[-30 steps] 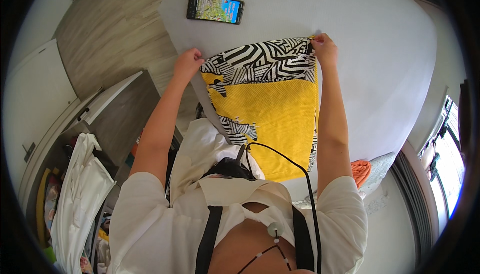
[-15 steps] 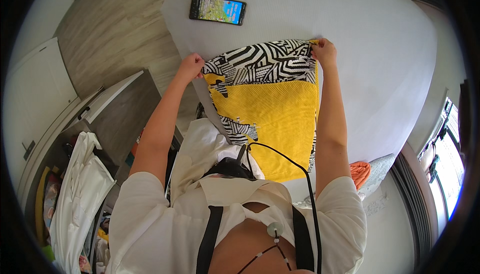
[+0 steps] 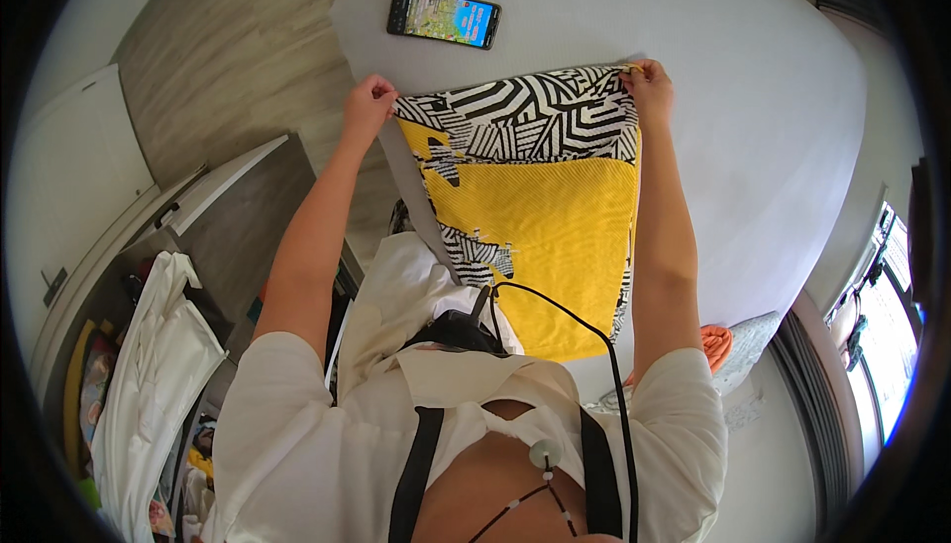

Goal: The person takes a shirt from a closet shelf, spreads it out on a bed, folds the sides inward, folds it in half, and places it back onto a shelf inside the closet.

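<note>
A pleated yellow cloth [image 3: 545, 221] with black-and-white geometric patterning lies spread in front of me on the bed. Its patterned band runs along the far edge, and its near end hangs down close to my body. My left hand [image 3: 369, 105] pinches the far left corner. At the far right corner, my right hand [image 3: 650, 89] has the edge between thumb and fingers. Between the two hands the far edge is stretched nearly straight. Whether the cloth is a garment I cannot tell.
A phone [image 3: 445, 19] with a lit screen lies beyond the cloth on the grey bed sheet [image 3: 763, 166]. An orange cloth bundle [image 3: 715, 345] sits near my right elbow. To the left stands an open cabinet [image 3: 233, 216] with white fabric [image 3: 158, 375] hanging beside it.
Both hands have moved slightly farther away, the left also outward, and drawn the cloth's far edge straighter. The patterned band is flatter and wider now.
</note>
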`<act>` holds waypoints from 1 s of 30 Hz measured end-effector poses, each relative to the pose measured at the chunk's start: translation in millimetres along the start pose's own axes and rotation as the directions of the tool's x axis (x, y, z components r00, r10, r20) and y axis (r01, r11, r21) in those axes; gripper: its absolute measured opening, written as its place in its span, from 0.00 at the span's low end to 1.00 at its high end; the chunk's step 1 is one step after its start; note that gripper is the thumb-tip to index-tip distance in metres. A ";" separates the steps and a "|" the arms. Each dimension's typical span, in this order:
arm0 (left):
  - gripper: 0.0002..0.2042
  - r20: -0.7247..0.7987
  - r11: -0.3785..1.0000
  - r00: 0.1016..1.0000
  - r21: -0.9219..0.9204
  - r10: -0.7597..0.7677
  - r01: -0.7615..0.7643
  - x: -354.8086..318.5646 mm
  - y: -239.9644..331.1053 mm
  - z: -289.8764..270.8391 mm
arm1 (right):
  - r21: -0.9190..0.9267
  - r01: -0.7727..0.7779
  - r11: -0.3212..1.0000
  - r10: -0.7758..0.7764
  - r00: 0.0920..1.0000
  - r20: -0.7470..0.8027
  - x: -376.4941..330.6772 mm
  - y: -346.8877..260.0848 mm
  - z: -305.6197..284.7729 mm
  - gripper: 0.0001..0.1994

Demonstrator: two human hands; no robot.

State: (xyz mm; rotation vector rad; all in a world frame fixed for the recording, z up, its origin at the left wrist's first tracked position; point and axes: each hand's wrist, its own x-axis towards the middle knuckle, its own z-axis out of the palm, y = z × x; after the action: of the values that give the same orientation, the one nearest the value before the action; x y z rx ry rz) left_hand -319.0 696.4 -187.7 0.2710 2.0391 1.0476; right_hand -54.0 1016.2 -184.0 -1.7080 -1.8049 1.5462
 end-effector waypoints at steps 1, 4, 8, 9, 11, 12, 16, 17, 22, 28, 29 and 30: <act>0.02 0.005 0.999 1.000 0.053 0.014 -0.014 0.0 -0.4 1.1 | -0.013 -0.008 1.000 0.008 1.000 0.019 3.2 3.4 3.1 0.04; 0.02 -0.004 0.993 1.000 0.114 0.020 -0.019 -0.5 -1.4 5.7 | 0.045 -0.010 0.999 0.011 1.000 -0.023 3.9 7.3 4.0 0.06; 0.04 -0.253 0.870 0.870 0.383 0.423 -0.312 -14.1 -4.4 18.2 | -0.158 0.219 0.963 -0.243 0.959 -0.147 -21.6 -2.3 -0.7 0.09; 0.05 -0.212 0.792 0.827 0.483 0.521 -0.375 -20.0 -3.5 21.6 | -0.221 0.284 0.933 -0.324 0.931 -0.169 -28.3 -3.2 -4.0 0.10; 0.07 -0.096 0.590 0.721 0.653 0.686 -0.475 -45.5 17.2 27.8 | -0.199 0.245 0.949 -0.264 0.962 -0.074 -42.8 5.3 -14.1 0.08; 0.08 0.014 0.583 0.732 0.595 0.681 -0.553 -55.5 14.7 33.7 | -0.189 0.224 0.956 -0.233 0.972 -0.026 -49.9 12.8 -18.7 0.07; 0.11 0.301 0.596 0.747 0.460 0.593 -0.658 -85.9 -1.1 51.4 | -0.336 0.288 0.897 -0.214 0.947 0.239 -84.6 23.1 -28.4 0.08; 0.12 0.338 0.609 0.762 0.462 0.552 -0.645 -91.9 -2.5 53.0 | -0.415 0.341 0.844 -0.222 0.925 0.308 -93.4 22.4 -28.1 0.09; 0.17 0.357 0.634 0.831 0.538 0.426 -0.556 -105.5 -10.8 51.8 | -0.703 0.548 0.454 -0.179 0.829 0.530 -110.9 15.2 -26.5 0.19; 0.16 0.382 0.651 0.823 0.506 0.420 -0.566 -100.6 -27.1 43.3 | -0.747 0.481 0.459 -0.040 0.851 0.524 -104.5 28.6 -29.5 0.20; 0.15 0.403 0.642 0.812 0.499 0.423 -0.582 -100.7 -27.0 41.5 | -0.740 0.460 0.491 -0.035 0.859 0.511 -103.3 31.5 -30.7 0.20; 0.14 0.424 0.634 0.800 0.491 0.425 -0.597 -100.6 -27.1 40.0 | -0.732 0.437 0.522 -0.029 0.867 0.498 -102.2 34.3 -31.8 0.20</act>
State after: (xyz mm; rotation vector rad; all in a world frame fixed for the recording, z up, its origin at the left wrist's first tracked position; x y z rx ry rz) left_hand -219.6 651.4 -164.5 1.3464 2.0215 0.5661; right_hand 21.1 940.8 -148.0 -1.2779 -3.2481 1.0029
